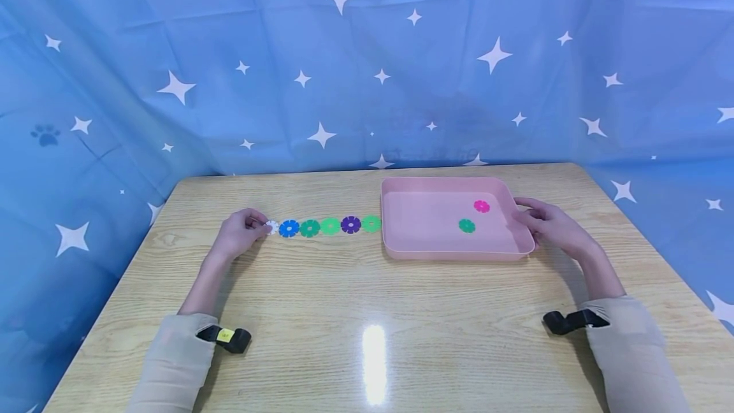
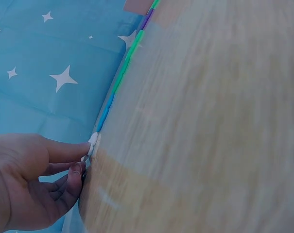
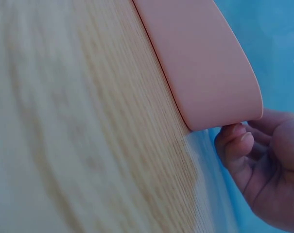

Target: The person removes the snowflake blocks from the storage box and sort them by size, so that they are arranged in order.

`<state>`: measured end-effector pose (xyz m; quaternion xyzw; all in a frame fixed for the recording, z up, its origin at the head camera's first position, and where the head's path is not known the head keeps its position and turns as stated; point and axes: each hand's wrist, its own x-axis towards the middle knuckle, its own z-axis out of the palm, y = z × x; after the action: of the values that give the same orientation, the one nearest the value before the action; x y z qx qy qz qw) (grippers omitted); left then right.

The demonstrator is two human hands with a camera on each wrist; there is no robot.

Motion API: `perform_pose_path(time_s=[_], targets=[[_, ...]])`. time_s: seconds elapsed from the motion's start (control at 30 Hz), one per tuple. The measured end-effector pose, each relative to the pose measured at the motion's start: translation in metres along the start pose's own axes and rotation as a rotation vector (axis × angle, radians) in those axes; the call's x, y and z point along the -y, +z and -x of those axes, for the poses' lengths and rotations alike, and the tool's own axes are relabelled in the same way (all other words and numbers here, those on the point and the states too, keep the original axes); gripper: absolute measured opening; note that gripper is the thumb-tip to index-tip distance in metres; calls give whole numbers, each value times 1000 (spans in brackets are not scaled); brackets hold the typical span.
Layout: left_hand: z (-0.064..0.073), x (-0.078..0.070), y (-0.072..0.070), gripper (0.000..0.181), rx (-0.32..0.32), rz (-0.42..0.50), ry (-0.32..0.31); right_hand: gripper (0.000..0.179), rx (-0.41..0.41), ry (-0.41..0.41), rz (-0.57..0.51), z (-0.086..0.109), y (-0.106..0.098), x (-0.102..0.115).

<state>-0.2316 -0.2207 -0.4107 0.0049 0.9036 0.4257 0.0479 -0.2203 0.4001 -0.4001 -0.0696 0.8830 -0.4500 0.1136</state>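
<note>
In the head view my left hand (image 1: pixel 241 232) pinches a white notched plastic disc (image 1: pixel 272 227) between thumb and fingers, at the left end of a row of similar discs. Rightward from it run a blue disc (image 1: pixel 289 228), a dark green disc (image 1: pixel 309 228), a light green disc (image 1: pixel 330 226), a purple disc (image 1: pixel 351 225) and another light green disc (image 1: pixel 371 224) close by the tray. My right hand (image 1: pixel 553 228) grips the right side of the pink tray (image 1: pixel 430 255), its curled fingers against the outer wall (image 3: pixel 219 82) in the right wrist view.
Inside the tray lie a pink disc (image 1: pixel 482 206) and a green disc (image 1: pixel 467 226). The wooden table (image 1: pixel 304 311) ends at the back against a blue star-patterned curtain (image 1: pixel 355 113). A bright light reflection shows on the front of the tabletop.
</note>
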Motion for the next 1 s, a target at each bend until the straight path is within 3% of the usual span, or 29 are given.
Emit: perform_pose_path(time_s=[0.47, 0.77, 1.0], targets=[[2, -4, -1, 28, 4, 51, -11, 61, -2, 2, 9, 0, -1, 0], [1, -12, 4, 29, -79, 113, 42, 61, 4, 11, 10, -1, 0, 0], [-2, -29, 12, 28, -112, 172, 89, 62, 1, 11, 22, 0, 0, 2]])
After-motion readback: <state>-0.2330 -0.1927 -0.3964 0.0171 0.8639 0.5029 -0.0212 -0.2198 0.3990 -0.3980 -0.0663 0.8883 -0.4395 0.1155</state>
